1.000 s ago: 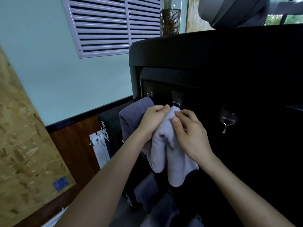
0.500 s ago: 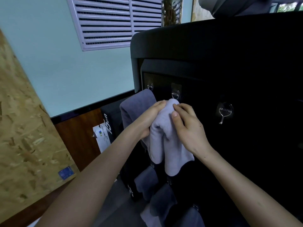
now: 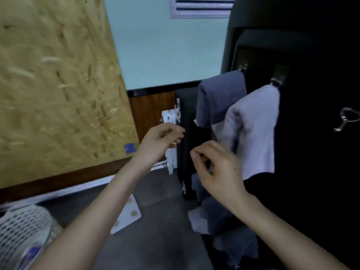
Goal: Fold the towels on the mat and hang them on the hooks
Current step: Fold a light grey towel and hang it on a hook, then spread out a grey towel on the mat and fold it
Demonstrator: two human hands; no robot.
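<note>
Closest in, a white perforated plastic basket [image 3: 19, 230] sits bottom left on the grey floor. Both arms reach forward. The left hand [image 3: 161, 141] and right hand [image 3: 220, 170] are up in the air holding nothing, fingers loosely curled, clear of the cloth. Low down by the right wrist there are more grey towels [image 3: 218, 217], pretty blurry. Just past the right hand, the pale lilac towel [image 3: 253, 133], soft and fuzzy, hangs folded with its long axis vertical from a small metal hook [image 3: 275, 81] on the black panel [image 3: 311, 172]. The dark grey towel [image 3: 220, 100] hangs the same way just left, partly behind it. Rough chipboard [image 3: 58, 84] is off to the left.
</note>
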